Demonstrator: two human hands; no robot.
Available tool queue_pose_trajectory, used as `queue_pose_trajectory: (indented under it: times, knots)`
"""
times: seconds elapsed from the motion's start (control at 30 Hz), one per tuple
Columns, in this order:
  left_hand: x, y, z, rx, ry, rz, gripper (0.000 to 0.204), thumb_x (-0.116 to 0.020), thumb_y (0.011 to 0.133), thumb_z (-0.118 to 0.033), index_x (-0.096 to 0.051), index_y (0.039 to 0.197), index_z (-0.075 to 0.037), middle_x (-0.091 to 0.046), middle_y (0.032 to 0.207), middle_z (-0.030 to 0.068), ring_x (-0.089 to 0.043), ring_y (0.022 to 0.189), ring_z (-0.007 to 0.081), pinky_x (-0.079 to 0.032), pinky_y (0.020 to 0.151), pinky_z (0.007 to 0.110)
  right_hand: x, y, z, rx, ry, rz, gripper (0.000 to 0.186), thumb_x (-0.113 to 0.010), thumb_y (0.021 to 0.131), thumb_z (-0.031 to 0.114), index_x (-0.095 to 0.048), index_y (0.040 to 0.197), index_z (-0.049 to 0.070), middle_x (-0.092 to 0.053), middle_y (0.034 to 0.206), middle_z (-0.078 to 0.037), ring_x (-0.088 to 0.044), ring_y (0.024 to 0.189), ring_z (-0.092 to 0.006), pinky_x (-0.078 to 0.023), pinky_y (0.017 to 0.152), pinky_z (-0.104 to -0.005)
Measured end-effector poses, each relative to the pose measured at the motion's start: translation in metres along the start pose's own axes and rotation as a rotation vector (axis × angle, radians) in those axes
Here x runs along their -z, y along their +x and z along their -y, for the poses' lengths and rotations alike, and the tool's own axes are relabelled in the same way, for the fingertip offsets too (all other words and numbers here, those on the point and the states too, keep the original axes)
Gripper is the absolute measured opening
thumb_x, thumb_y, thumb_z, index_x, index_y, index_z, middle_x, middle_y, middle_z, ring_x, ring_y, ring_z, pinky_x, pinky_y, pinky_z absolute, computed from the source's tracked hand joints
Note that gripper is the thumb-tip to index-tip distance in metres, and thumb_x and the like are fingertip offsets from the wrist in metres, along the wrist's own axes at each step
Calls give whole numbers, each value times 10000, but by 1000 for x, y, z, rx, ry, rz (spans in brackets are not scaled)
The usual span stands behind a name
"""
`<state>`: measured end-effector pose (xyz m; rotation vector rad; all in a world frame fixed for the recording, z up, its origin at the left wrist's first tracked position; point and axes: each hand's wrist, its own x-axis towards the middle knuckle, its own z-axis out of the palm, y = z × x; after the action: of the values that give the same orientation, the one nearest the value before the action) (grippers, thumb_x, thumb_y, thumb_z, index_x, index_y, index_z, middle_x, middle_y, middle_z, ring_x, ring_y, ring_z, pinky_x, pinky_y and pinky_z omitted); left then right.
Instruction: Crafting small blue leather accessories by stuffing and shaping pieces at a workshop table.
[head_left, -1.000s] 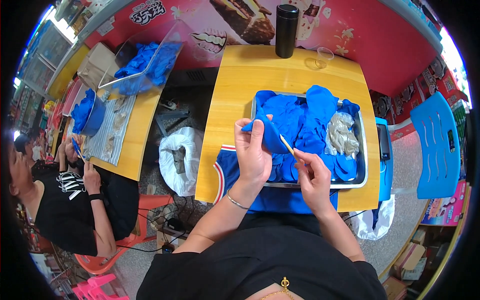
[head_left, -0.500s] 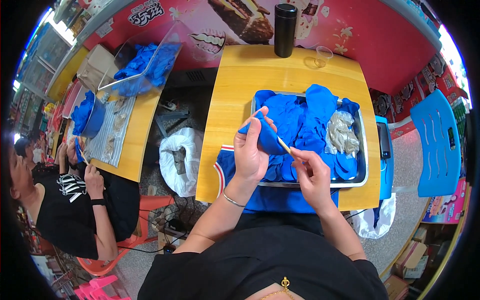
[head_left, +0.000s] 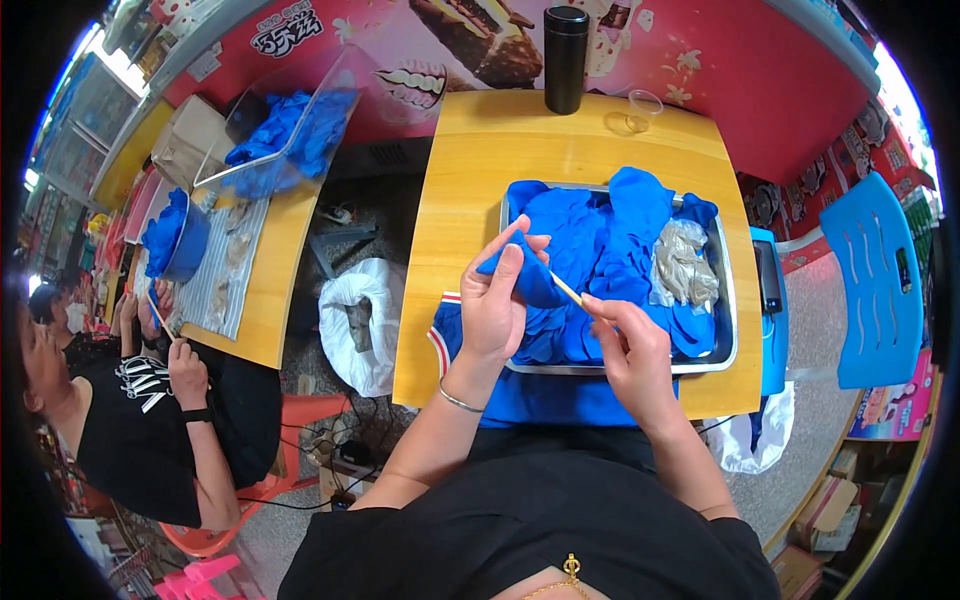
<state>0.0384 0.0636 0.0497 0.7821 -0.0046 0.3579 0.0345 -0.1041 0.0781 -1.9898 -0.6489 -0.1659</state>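
Pinched in my left hand [head_left: 493, 310] is a small blue fabric piece [head_left: 537, 280], which looks folded and pointed at the top. Thumb and fingers of my right hand [head_left: 637, 350] close on a thin pale wooden stick [head_left: 567, 290]. Its far end meets the edge of the fabric piece; whether it goes inside is hidden. Both hands are above the front of a metal tray [head_left: 732, 345]. A heap of similar blue fabric pieces [head_left: 570, 225] fills the tray, with a crumpled clear bag of greyish-beige material [head_left: 687, 262] on its right side.
A black tumbler [head_left: 566, 60] and a clear plastic cup [head_left: 644, 106] stand at the yellow table's [head_left: 470, 130] back. Blue cloth with striped trim [head_left: 440, 340] lies left of the tray. A co-worker [head_left: 150, 430] sits at the left table. A white sack [head_left: 358, 325] stands between the tables.
My left hand has shifted very slightly left with the blue fabric piece. The right hand, still on the stick, has barely moved.
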Motion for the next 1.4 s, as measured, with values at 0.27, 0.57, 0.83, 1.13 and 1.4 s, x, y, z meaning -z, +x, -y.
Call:
queue_pose_trajectory:
  times: [0.27, 0.57, 0.83, 1.13, 1.4]
  knots:
    - [-9, -2, 1, -29, -26, 34, 383, -495, 931, -197, -455, 1267, -17, -630, 1029, 146, -604, 851, 169, -508, 775, 286, -4, 0, -1, -263, 346, 111, 217, -531, 858, -8, -580, 1067, 25, -589, 798, -41, -465, 526, -47, -355, 458, -187]
    - [-8, -2, 1, 37, 78, 44, 317, -471, 941, -235, -494, 1152, 0, -608, 1069, 187, -623, 881, 203, -515, 793, 316, -5, 0, 8, -464, 549, 125, 213, -548, 847, -27, -602, 1046, 27, -573, 763, -15, -434, 508, -20, -324, 439, -177]
    - [2, 2, 6, -39, -22, 24, 295, -484, 937, -212, -540, 1134, 0, -617, 1040, 161, -616, 886, 199, -499, 824, 322, 9, 1, 1, -65, 55, 62, 268, -593, 786, -49, -621, 1035, 45, -634, 869, -119, -622, 758, -224, -481, 619, -292]
    - [-7, -2, 8, 44, -28, -9, 357, -467, 944, -241, -501, 1211, -7, -610, 1068, 154, -614, 893, 178, -498, 831, 316, 2, -2, 2, -263, 182, 87, 230, -570, 814, -27, -604, 1032, 40, -636, 840, -101, -625, 728, -200, -470, 582, -294]
    - [-10, -7, 16, 140, -93, -154, 285, -460, 947, -238, -484, 1145, -35, -594, 1083, 178, -609, 913, 205, -493, 843, 335, 3, -1, -1, -256, 113, 113, 229, -577, 821, -2, -593, 1042, 55, -635, 868, -117, -632, 717, -230, -480, 578, -312]
